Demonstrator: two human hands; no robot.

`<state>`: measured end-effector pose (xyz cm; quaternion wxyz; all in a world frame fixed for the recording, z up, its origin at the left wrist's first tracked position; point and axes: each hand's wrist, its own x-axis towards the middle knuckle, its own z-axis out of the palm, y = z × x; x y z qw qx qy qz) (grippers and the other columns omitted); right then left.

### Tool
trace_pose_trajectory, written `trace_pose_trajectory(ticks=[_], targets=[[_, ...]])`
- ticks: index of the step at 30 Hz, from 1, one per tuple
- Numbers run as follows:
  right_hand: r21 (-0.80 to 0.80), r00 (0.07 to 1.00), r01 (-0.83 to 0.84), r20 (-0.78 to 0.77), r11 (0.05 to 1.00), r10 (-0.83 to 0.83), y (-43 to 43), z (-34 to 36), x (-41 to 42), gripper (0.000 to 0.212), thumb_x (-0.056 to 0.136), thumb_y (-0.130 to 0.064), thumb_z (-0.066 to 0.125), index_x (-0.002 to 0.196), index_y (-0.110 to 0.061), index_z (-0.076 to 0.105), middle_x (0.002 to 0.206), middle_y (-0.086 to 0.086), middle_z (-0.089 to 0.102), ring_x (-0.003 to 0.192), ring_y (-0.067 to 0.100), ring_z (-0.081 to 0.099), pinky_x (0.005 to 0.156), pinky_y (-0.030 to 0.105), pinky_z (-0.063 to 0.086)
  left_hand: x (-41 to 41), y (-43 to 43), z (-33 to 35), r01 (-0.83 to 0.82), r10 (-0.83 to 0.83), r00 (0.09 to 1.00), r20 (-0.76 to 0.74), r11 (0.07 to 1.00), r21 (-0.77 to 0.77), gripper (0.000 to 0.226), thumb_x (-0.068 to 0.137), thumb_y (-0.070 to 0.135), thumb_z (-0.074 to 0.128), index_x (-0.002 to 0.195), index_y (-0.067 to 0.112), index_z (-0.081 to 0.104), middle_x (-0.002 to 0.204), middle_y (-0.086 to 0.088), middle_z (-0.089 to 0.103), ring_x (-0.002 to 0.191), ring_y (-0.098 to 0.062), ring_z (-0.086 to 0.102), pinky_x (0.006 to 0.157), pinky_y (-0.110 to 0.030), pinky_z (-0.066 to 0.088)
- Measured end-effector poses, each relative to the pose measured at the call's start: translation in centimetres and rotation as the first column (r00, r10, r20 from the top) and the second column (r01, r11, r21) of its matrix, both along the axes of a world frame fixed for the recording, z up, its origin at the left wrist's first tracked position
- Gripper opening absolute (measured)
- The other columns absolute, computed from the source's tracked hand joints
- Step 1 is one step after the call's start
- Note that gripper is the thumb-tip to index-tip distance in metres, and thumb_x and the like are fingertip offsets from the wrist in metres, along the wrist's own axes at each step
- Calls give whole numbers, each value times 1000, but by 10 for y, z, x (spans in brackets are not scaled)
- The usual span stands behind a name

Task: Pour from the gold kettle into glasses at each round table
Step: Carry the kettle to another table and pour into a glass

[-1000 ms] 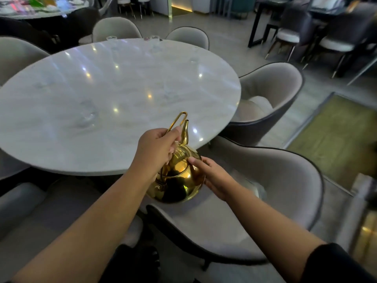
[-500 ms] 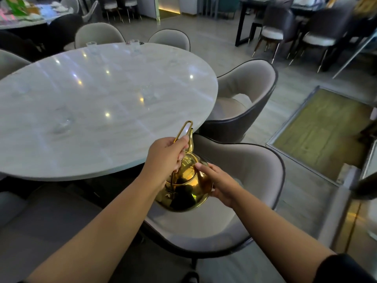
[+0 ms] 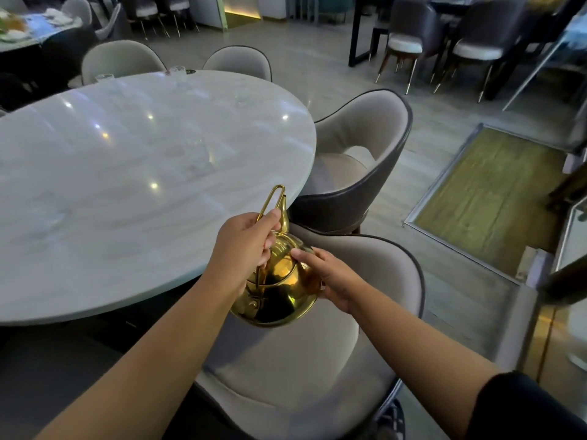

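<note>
I hold the gold kettle in front of me, above a chair seat and just off the near right edge of the round white marble table. My left hand grips its tall wire handle. My right hand rests against the kettle's right side and lid. The spout points up towards the table edge. Clear glasses stand on the table: one near the middle, one and another at the far edge, all faint and blurred.
Grey padded chairs ring the table: one right under the kettle, one at the right, two at the far side. A floor panel lies to the right. Dark tables and chairs stand behind. Another laid table is far left.
The view has swung right around the table, so the table sits further left in view. The kettle has stayed in both hands and now hangs over the chair rather than the table edge.
</note>
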<state>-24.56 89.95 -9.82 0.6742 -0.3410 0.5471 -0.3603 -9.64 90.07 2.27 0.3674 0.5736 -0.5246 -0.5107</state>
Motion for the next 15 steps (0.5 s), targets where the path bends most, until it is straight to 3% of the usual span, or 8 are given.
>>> trace_pose_trajectory(ticks=[3, 8, 12, 15], targets=[[-4, 999, -51, 9, 999, 51, -20, -7, -31, 64, 75, -50, 73, 129, -22, 54, 124, 4, 63, 116, 25, 56, 101, 48, 46, -28, -12, -5, -52, 52, 999, 8, 999, -4, 32, 95, 31, 50, 70, 13, 59, 35, 10, 42, 30, -4, 35, 40, -15, 32], [-25, 987, -159, 9, 987, 159, -53, -7, -82, 77, 62, -56, 81, 127, -22, 58, 119, 4, 69, 113, 25, 63, 96, 45, 50, -83, -25, -3, -183, 182, 983, -21, 983, -18, 35, 95, 30, 51, 65, 12, 57, 37, 9, 37, 31, -3, 31, 38, -15, 30], [-67, 963, -269, -11, 961, 269, -78, 8, -129, 51, 79, -45, 70, 122, -18, 60, 111, 3, 71, 103, 20, 66, 81, 35, 53, -128, -36, 2, -270, 269, 962, -51, 963, -16, 35, 95, 31, 51, 66, 12, 57, 36, 10, 36, 30, -4, 30, 38, -15, 29], [-79, 945, -326, -16, 942, 326, -96, 14, -157, 45, 84, -41, 68, 122, -18, 59, 109, 2, 70, 100, 18, 65, 77, 34, 52, -157, -47, 5, -320, 318, 946, -61, 947, -30, 35, 95, 31, 51, 67, 12, 57, 37, 10, 37, 31, -3, 30, 38, -15, 29]])
